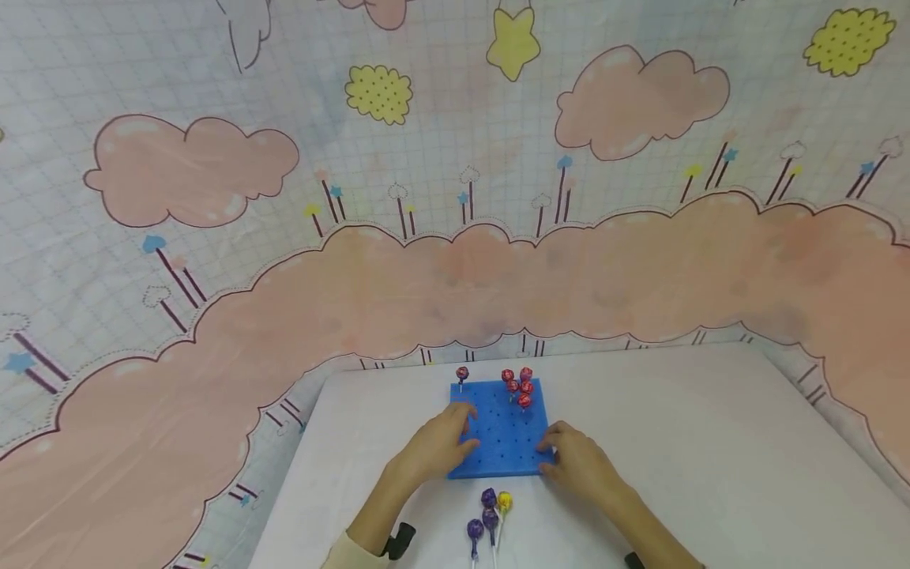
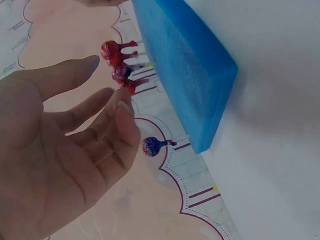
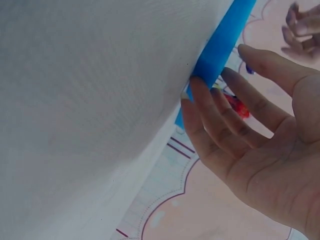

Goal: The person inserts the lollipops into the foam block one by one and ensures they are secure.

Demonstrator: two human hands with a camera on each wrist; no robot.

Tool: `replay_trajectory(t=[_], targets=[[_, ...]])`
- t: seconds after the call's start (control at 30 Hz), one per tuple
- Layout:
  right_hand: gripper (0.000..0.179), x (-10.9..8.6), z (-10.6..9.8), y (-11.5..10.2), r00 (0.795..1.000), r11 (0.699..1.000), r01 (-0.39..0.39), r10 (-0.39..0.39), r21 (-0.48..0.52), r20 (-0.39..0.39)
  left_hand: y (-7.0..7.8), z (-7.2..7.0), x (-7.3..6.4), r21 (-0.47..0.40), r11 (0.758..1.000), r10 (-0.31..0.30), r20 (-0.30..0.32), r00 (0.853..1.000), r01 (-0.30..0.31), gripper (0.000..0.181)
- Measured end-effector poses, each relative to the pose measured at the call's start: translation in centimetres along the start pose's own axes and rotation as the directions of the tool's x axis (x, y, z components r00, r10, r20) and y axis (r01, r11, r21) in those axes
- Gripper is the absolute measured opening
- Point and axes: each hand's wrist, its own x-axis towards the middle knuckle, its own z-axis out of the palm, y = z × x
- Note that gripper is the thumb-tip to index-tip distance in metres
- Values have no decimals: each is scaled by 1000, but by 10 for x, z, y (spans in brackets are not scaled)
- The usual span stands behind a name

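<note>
A blue board with rows of small holes lies on the white table. Several red-wrapped lollipops stand upright in its back right corner, and a dark-wrapped lollipop stands at the back left. My left hand hovers at the board's left edge, fingers loosely bent and holding nothing; in the left wrist view a gap separates it from the board. On the opposite side my right hand has its fingertips right at the board's edge, its fingers loosely spread.
Three purple lollipops and a yellow lollipop lie on the table in front of the board, sticks toward me. Behind the table hangs a cloth printed with clouds and stars. A black strap piece sits at my left wrist.
</note>
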Motion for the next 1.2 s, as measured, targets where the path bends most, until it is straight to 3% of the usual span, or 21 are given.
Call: replay_trajectory(t=[0.23, 0.47, 0.9, 1.03, 1.2], targets=[[20, 0, -1, 2, 1000, 1000, 8, -8, 6, 0, 7, 11, -25, -8, 999, -47, 127, 991, 48, 51], [19, 0, -4, 1, 1000, 1000, 8, -8, -9, -23, 16, 23, -41, 40, 997, -74, 222, 972, 67, 42], [19, 2, -2, -1, 1000, 1000, -12, 12, -24, -1, 21, 43, -63, 54, 990, -140, 323, 936, 129, 35], [19, 2, -2, -2, 1000, 1000, -17, 16, -23, -3, 23, 46, -63, 71, 987, -157, 332, 930, 141, 35], [19, 1, -2, -2, 1000, 1000, -8, 8, -18, 1, 24, 49, -65, 31, 987, -158, 324, 933, 156, 21]])
